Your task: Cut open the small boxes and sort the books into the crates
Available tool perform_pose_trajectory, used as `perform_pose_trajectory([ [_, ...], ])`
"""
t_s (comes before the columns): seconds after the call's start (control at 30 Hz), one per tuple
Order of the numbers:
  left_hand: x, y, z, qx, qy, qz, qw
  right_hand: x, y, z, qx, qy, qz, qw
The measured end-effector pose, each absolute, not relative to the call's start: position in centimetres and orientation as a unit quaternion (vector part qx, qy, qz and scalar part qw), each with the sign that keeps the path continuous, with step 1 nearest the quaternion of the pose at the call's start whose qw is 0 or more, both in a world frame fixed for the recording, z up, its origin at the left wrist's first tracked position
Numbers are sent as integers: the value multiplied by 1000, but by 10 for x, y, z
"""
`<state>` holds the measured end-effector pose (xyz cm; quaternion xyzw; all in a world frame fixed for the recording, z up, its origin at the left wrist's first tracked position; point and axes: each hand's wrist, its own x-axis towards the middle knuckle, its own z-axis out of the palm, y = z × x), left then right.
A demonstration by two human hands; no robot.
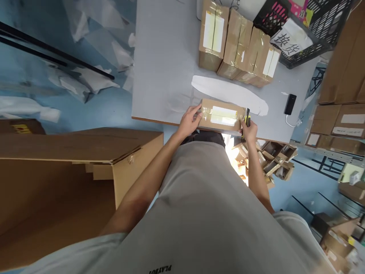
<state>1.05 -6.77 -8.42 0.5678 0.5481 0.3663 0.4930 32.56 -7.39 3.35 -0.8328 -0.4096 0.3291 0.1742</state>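
Note:
A taped brown cardboard box point(207, 121) with a white label lies at the table's near edge, between my two hands. My left hand point(188, 121) grips its left end, thumb and fingers on the corner. At the right end, my right hand point(249, 131) is closed around a black and yellow utility knife point(248, 118), which stands against the box's end. Whether its blade is out I cannot tell. Just beyond the box lies a long white sheet point(228, 91) on the grey table point(165, 57).
Several taped boxes point(235, 42) stand in a row at the back, beside a black crate point(322, 34). A phone point(290, 104) with a cable lies on the right. A large open carton point(137, 167) is at lower left; small opened boxes point(273, 160) are heaped below the table's right side.

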Motion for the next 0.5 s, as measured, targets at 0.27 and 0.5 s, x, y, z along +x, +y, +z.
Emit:
perform_pose_trajectory([
  [0.27, -3, -58, -70, 608, 513, 324, 512, 273, -45, 84, -644, -698, 309, -52],
  [0.5, -3, -58, -72, 580, 506, 320, 553, 223, -12, 89, -500, -786, 244, -268],
])
